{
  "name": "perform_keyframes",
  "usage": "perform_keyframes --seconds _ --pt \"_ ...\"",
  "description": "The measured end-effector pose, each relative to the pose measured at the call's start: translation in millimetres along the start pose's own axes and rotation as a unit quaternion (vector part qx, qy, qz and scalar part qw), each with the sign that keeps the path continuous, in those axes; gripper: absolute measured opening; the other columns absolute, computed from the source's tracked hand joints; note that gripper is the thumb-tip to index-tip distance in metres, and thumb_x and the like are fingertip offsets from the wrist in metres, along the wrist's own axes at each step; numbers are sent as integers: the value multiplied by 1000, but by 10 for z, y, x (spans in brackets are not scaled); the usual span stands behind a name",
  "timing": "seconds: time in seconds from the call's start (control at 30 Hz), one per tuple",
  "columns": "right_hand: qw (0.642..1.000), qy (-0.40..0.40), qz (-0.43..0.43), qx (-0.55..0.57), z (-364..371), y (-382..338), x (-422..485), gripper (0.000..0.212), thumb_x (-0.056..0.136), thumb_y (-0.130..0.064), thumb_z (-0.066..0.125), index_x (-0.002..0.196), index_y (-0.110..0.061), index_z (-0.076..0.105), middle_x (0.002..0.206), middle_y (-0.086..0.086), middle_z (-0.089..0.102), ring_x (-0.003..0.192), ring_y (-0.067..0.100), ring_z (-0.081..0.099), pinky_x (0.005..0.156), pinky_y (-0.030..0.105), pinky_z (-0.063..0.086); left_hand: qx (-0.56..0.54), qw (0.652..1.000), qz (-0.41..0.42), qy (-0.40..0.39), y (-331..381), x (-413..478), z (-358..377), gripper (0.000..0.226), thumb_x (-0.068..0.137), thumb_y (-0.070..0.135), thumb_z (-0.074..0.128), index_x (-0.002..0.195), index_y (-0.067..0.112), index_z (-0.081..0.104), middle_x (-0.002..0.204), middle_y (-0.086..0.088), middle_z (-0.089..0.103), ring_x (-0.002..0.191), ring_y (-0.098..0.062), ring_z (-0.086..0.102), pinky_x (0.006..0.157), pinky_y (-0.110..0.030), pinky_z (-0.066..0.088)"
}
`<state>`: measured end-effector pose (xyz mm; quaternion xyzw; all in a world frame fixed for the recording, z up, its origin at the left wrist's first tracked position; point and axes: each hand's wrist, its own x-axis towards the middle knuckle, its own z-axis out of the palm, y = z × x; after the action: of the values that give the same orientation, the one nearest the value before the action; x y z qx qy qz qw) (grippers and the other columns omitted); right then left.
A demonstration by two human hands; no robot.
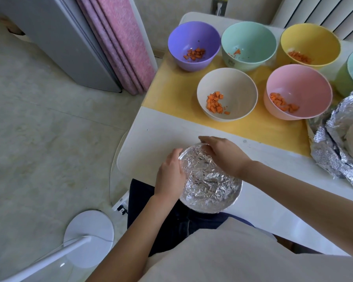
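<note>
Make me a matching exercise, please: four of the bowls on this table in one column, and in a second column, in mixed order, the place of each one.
Column one
1. purple bowl
2. pink bowl
3. yellow bowl
4. foil-covered bowl

Column two
A. between the left hand and the right hand, at the near edge of the table
B. just right of the cream bowl
C. far left corner of the yellow mat
D. behind the pink bowl

Pairs: 1-C, 2-B, 3-D, 4-A

You are in a home kitchen. Bowls of diced carrot (238, 92) crowd your table (161, 143). A fridge (55, 41) stands far left.
</note>
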<state>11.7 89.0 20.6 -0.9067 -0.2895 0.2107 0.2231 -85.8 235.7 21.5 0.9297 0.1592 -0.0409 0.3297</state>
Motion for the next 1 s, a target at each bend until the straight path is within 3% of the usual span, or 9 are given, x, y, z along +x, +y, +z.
perform_keyframes --seconds 0.07,0.17,0.27,0.47,0.67,0.8,0.87,0.93,1.0 --pt "999 -4 20 36 -50 25 23 33 101 -22 40 127 -10 55 121 8 63 109 28 59 94 39 44 -26 1000 0 5 2 25 23 29 96 5 43 123 8 52 120 -6 53 101 -18 53 81 -12 30" --pt "998 -38 22 54 -108 42 59 30 100 -22 41 111 -7 64 105 9 69 97 27 62 87 40 45 -51 998 -18 13 30 98 63 16 95 9 46 103 4 59 100 -2 47 84 -15 46 73 -15 31" --pt "996 -79 12 43 -153 26 93 32 100 -25 40 109 -7 66 98 8 70 91 25 62 82 35 45 -49 998 -17 33 52 119 87 12 94 7 49 94 4 60 91 2 44 82 -17 45 74 -22 35" --pt "994 -90 -35 60 -125 -64 72 28 99 -16 44 117 -14 65 103 3 70 84 16 56 72 18 32 -33 997 22 59 123 66 117 15 93 4 50 99 3 64 94 -7 51 88 -23 50 79 -31 42" --pt "995 -69 -60 48 -74 -39 25 26 97 -11 48 113 -14 67 101 4 72 92 25 64 80 27 42 -35 996 40 74 103 -2 168 16 91 2 53 104 4 62 97 -9 56 91 -24 53 82 -34 44" --pt "996 -47 -74 18 19 -18 -6 25 95 -8 48 111 -12 67 101 4 72 92 27 66 79 31 47 -57 997 17 40 95 -13 204 30 95 7 47 125 4 52 122 -10 49 114 -22 47 97 -37 40" --pt "996 -33 -82 16 44 -13 -26 26 93 -4 50 110 -13 67 100 5 72 91 29 66 79 37 49 -59 998 23 18 79 2 208 31 97 8 43 126 5 52 131 -9 49 122 -20 45 103 -35 38" --pt "996 -17 -88 13 57 2 -48 28 91 -2 50 110 -14 67 99 5 72 88 29 66 76 39 49 -66 997 28 13 69 11 203 27 97 8 43 119 8 59 115 -7 61 105 -19 55 91 -29 42" --pt "996 -8 -89 4 72 16 -73 29 90 -2 50 111 -15 66 100 4 71 88 29 65 74 39 50 -74 997 20 24 75 11 186 22 96 9 44 107 7 63 94 -7 67 80 -18 56 70 -21 37"
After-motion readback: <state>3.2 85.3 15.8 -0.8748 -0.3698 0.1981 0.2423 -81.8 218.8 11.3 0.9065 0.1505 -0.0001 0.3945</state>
